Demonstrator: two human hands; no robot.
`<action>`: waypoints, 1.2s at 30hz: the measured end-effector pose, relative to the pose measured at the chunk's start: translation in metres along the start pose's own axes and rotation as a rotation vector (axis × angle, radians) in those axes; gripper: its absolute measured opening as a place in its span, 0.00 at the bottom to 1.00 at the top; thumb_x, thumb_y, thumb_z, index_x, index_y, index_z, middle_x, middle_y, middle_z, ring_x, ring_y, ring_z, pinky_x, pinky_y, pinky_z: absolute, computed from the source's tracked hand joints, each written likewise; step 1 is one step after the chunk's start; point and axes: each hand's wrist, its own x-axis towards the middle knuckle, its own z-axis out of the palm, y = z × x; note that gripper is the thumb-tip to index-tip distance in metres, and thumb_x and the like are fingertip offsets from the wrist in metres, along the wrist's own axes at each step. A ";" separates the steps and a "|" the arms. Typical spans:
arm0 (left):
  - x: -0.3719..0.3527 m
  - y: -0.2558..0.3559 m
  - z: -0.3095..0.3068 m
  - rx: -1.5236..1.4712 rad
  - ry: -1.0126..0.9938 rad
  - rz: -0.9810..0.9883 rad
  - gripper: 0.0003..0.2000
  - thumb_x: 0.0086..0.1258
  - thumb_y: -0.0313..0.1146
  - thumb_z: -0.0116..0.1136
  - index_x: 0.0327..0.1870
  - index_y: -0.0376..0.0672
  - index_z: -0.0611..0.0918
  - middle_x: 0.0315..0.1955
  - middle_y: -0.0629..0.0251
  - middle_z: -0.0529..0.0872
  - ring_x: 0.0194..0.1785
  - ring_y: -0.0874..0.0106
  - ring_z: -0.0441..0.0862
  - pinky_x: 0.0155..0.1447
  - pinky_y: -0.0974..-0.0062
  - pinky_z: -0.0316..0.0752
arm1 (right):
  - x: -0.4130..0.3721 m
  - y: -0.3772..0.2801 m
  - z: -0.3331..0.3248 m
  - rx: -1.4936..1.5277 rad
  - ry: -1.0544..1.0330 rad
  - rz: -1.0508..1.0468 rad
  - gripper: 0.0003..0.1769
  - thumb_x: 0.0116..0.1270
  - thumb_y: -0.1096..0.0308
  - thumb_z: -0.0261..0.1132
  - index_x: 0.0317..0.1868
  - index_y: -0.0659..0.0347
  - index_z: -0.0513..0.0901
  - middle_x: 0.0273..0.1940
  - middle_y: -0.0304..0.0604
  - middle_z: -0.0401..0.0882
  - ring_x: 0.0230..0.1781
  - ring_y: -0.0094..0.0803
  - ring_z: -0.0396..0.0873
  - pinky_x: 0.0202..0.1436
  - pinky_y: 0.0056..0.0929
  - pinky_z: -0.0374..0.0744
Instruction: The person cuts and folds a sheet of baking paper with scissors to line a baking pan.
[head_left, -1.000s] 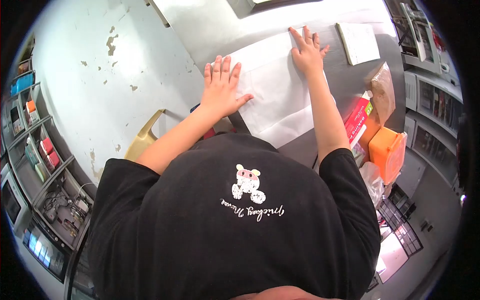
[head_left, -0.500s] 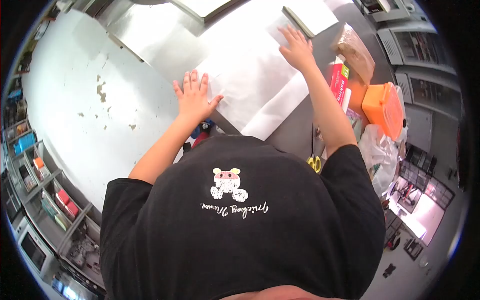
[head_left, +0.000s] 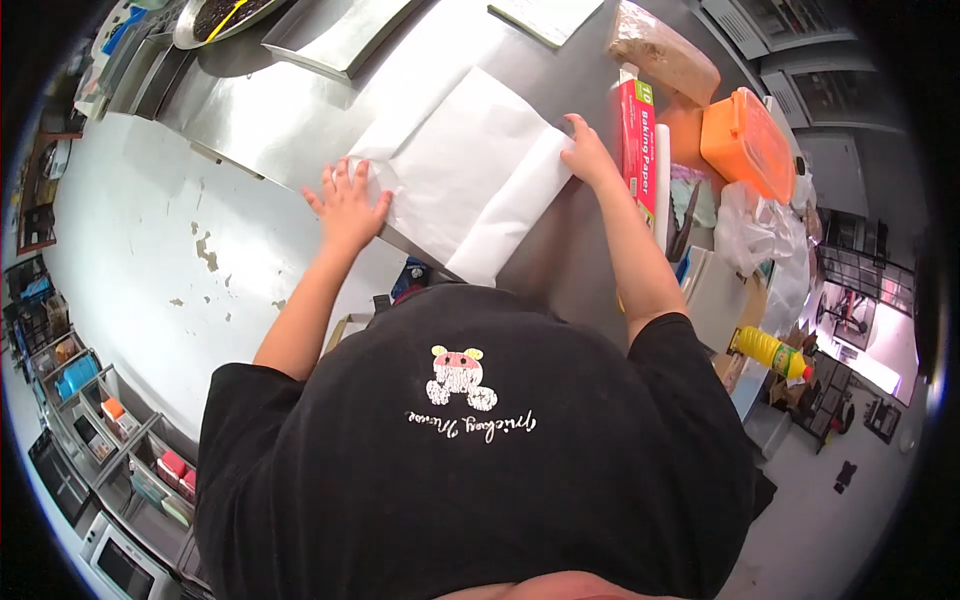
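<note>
A white sheet of baking paper (head_left: 465, 175) lies folded on the steel counter (head_left: 290, 115). My left hand (head_left: 347, 205) rests flat with fingers spread on the sheet's left edge, at the counter's rim. My right hand (head_left: 587, 155) presses on the sheet's right edge, fingers curled down onto the paper. Just right of that hand lies a red baking paper box (head_left: 637, 150).
An orange lidded container (head_left: 748, 140), a bag of brown powder (head_left: 662, 52) and a plastic bag (head_left: 752, 225) sit at the right. A steel tray (head_left: 335, 35) and a pad (head_left: 545, 15) lie at the back. A yellow bottle (head_left: 770, 352) stands lower right.
Both hands have slid outward and toward me along the paper, from its far part to its side edges. The view has shifted, so the counter looks further away.
</note>
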 end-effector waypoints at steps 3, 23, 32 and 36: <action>-0.002 -0.013 -0.003 0.031 0.101 -0.002 0.33 0.63 0.55 0.52 0.66 0.48 0.65 0.68 0.52 0.58 0.73 0.52 0.47 0.66 0.31 0.35 | -0.014 -0.010 0.003 0.039 0.022 0.004 0.38 0.51 0.76 0.57 0.66 0.53 0.62 0.54 0.58 0.71 0.57 0.48 0.72 0.60 0.38 0.71; -0.155 0.217 -0.092 -0.371 0.703 0.037 0.12 0.54 0.34 0.66 0.40 0.50 0.82 0.36 0.68 0.83 0.43 0.69 0.78 0.50 0.69 0.64 | -0.191 -0.095 -0.049 0.664 -0.109 -0.555 0.30 0.54 0.78 0.56 0.61 0.57 0.71 0.32 0.44 0.76 0.33 0.30 0.79 0.35 0.28 0.77; -0.164 0.187 -0.148 -0.133 0.744 0.151 0.04 0.60 0.34 0.62 0.34 0.51 0.84 0.32 0.73 0.85 0.42 0.71 0.79 0.52 0.68 0.64 | -0.178 -0.132 -0.075 0.251 0.193 -1.139 0.05 0.51 0.69 0.67 0.23 0.57 0.79 0.28 0.36 0.79 0.32 0.39 0.75 0.37 0.35 0.74; -0.173 0.162 -0.198 0.150 1.013 0.120 0.05 0.58 0.35 0.62 0.35 0.49 0.83 0.40 0.70 0.81 0.46 0.67 0.75 0.51 0.66 0.62 | -0.189 -0.188 -0.097 0.177 0.092 -1.226 0.10 0.57 0.61 0.64 0.26 0.58 0.80 0.25 0.44 0.78 0.30 0.43 0.78 0.33 0.40 0.75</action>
